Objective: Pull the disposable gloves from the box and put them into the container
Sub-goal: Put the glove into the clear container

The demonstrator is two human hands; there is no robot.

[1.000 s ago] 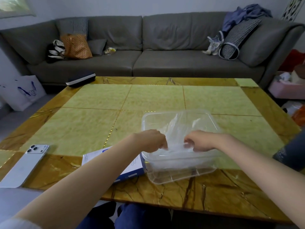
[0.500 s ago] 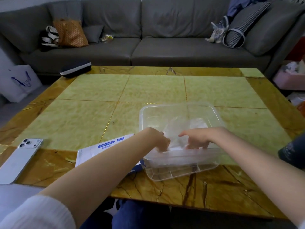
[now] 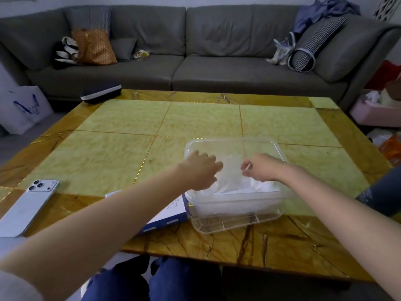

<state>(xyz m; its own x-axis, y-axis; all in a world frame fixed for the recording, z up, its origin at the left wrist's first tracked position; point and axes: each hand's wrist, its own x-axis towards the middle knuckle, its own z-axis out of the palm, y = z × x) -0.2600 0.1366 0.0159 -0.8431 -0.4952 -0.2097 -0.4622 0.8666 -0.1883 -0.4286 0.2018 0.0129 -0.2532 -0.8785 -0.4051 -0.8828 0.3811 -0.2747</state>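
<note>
The writing on the box point(image 3: 168, 215) is too blurry to be read. The gloves point(image 3: 231, 185) are pinched by the curled right hand point(image 3: 260, 168) inside the clear container point(image 3: 227, 224) on the desk point(image 3: 130, 148). The left hand point(image 3: 199, 168) is reached in too; its grip cannot be told.

This is a living room in somebody's home. A long grey sofa point(image 3: 195, 68) runs along the wall, w/ cushions point(image 3: 123, 48), an orange-brown bag point(image 3: 95, 47) and some clothes point(image 3: 321, 14) thrown on it. In front stands a low table point(image 3: 130, 127) w/ a yellow-green stone top; a phone point(image 3: 28, 205) lies on it. A white shopping bag point(image 3: 21, 107) and a pink box point(image 3: 373, 114) w/ misc. stuff sit near the sofa's two ends.
</note>
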